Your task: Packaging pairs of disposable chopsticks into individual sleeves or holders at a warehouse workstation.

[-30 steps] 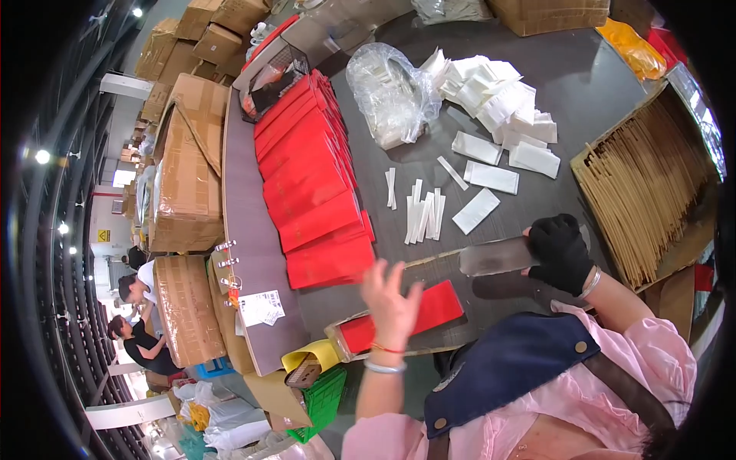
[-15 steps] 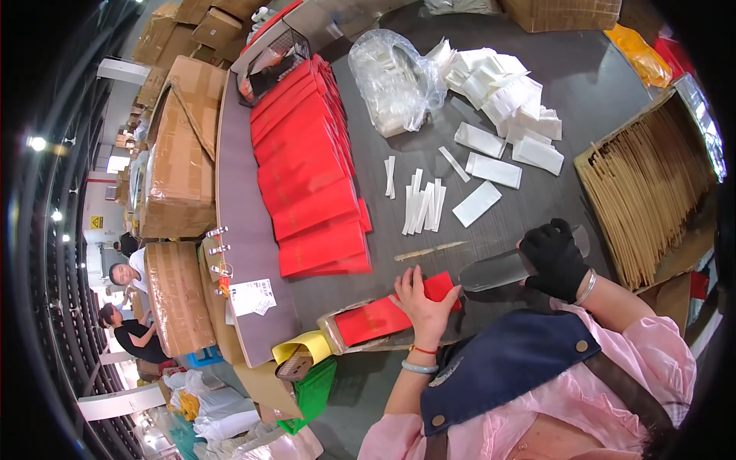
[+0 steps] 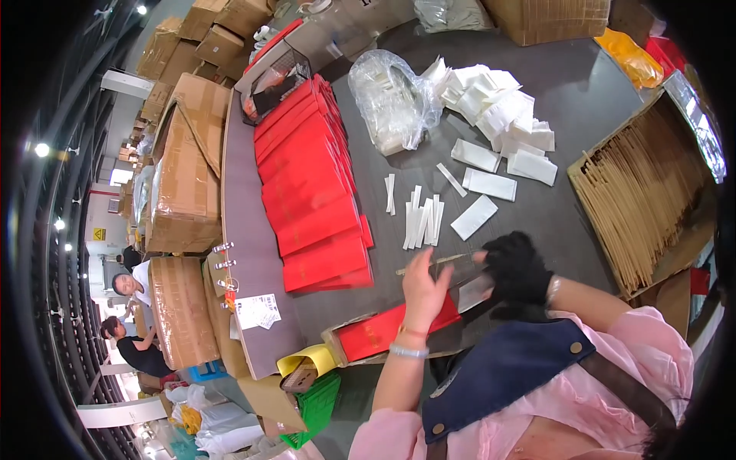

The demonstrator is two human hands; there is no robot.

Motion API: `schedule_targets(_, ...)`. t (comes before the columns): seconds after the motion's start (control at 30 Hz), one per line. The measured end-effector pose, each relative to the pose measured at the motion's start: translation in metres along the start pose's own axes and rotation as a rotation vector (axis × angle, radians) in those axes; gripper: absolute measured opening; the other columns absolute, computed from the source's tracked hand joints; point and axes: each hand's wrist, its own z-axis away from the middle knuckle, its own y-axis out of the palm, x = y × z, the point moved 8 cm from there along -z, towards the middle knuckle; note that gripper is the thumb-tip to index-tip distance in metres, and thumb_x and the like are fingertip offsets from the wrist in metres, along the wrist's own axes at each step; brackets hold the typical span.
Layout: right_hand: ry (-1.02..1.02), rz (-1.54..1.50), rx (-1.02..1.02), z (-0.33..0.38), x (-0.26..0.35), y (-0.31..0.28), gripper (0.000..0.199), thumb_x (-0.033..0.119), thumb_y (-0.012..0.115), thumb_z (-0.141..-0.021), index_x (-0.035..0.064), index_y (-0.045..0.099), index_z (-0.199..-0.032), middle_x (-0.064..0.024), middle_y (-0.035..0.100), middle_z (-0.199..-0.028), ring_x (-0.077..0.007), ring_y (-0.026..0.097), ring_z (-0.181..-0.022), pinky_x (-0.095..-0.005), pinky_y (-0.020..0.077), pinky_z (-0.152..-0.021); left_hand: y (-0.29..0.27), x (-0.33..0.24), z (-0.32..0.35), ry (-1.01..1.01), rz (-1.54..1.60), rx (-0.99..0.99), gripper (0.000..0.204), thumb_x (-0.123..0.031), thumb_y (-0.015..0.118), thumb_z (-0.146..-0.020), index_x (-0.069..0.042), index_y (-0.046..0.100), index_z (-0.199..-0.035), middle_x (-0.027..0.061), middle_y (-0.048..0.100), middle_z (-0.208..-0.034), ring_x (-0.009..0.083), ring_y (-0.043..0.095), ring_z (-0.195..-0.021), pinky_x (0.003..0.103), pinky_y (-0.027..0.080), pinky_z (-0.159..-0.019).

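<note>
Left hand spread above a red packet, gloved right hand over the inner end of a grey strip

The long red packet [image 3: 372, 334] lies at the near edge of the dark worktable [image 3: 563, 211], in the lower middle of the frame. Its long axis runs on a gentle slope, one short end toward the lower left, the other toward the upper right. The left hand [image 3: 426, 287] is bare and wide open, thumb apart from the fingers, which point to the top of the frame; it grasps nothing. Hand and wrist cross in front of the packet's right half, with the lower-left half exposed; whether the palm touches it, I cannot tell.

A translucent grey strip [image 3: 472, 294] lies just beyond the packet's upper-right end, roughly in line with it. The right hand [image 3: 520, 272], in a black glove with bare fingertips, is at the strip's right, covering that end. Its fingers are partly bent and point left; blur hides whether they grip the strip.

Above the hands, narrow white slips [image 3: 423, 221] stand nearly upright in the frame. Overlapping red envelopes [image 3: 307, 172] form a long row left of center, and a carton of thin brown sticks [image 3: 636, 211] sits at the right.
</note>
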Motion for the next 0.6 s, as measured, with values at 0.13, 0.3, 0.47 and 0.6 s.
schedule_targets(0.13, 0.332, 0.016, -0.286, 0.038, -0.058, -0.092, 0.055, 0.015, 0.082, -0.063, 0.0071, 0.063, -0.114, -0.0147, 0.061, -0.114, -0.0339, 0.056, -0.109, -0.0417, 0.0438, -0.095, -0.004, 0.011, -0.057, -0.024, -0.235, -0.207, 0.031, -0.027, 0.073, -0.080, -0.005, 0.065, -0.099, 0.0151, 0.065, -0.102, 0.0340, 0.062, -0.096, 0.043, 0.049, -0.080)
schedule_targets(0.3, 0.619, 0.246, -0.676, 0.185, -0.162, -0.190, 0.037, 0.006, 0.070, -0.080, 0.0033, 0.060, -0.116, -0.0100, 0.064, -0.115, -0.0254, 0.060, -0.109, -0.0347, 0.0466, -0.095, -0.005, 0.023, -0.070, 0.019, -0.157, -0.252, 0.013, -0.021, 0.068, -0.081, -0.009, 0.065, -0.082, 0.0125, 0.065, -0.080, 0.0355, 0.064, -0.076, 0.047, 0.049, -0.067)
schedule_targets(0.47, 0.929, 0.788, -0.239, 0.286, -0.237, -0.205, 0.029, 0.018, 0.060, -0.087, -0.0007, 0.061, -0.110, -0.0159, 0.063, -0.108, -0.0341, 0.060, -0.100, -0.0392, 0.0479, -0.088, -0.009, 0.005, -0.067, 0.055, -0.274, -0.241, 0.009, -0.016, 0.064, -0.084, -0.007, 0.064, -0.081, 0.0130, 0.064, -0.081, 0.0358, 0.062, -0.077, 0.047, 0.048, -0.067)
schedule_targets(0.6, 0.932, 0.594, -0.352, 0.290, -0.254, -0.195, 0.030, 0.021, 0.056, -0.089, -0.0023, 0.061, -0.107, -0.0198, 0.062, -0.106, -0.0379, 0.058, -0.101, -0.0432, 0.0465, -0.087, 0.029, -0.037, -0.065, 0.285, -0.181, -0.129, 0.014, -0.018, 0.068, -0.084, -0.006, 0.060, -0.087, 0.0124, 0.059, -0.084, 0.0338, 0.058, -0.082, 0.045, 0.047, -0.072)
